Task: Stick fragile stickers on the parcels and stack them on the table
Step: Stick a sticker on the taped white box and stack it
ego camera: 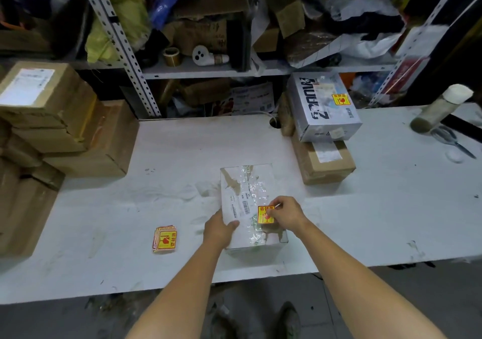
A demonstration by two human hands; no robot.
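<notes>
Looking down at the white table point(182, 156), we find a white parcel point(247, 190) wrapped in clear tape lying near the middle, towards the near edge, with a barcode label on its top. The left hand point(219, 230) grips the parcel's left side, thumb laid on the top face and the other fingers wrapped down over the edge. The right hand point(285, 214) pinches a yellow and red fragile sticker point(265, 214) between thumb and forefinger. The sticker lies on the near right part of the parcel's top, but we cannot tell whether it is pressed flat all over.

On the table to the left of the parcel, well apart from it, we see a small pile of stickers point(165, 239) of the same kind, slightly fanned. At the far left stands a stack of brown cardboard boxes point(52, 119), the top one bearing a white shipping label.

To the far right of the parcel, a silver printed box point(323, 106) rests on a brown box point(323, 166), and a second fragile sticker point(341, 99) is already on its top face. Further right, a bottle with a white cap point(440, 109) stands on the table, with a pair of scissors point(451, 140) just beside it.

Behind the table runs a metal shelf rack point(198, 71) crowded with bags and cartons, and we can pick out a roll of tape point(172, 56) on it.
</notes>
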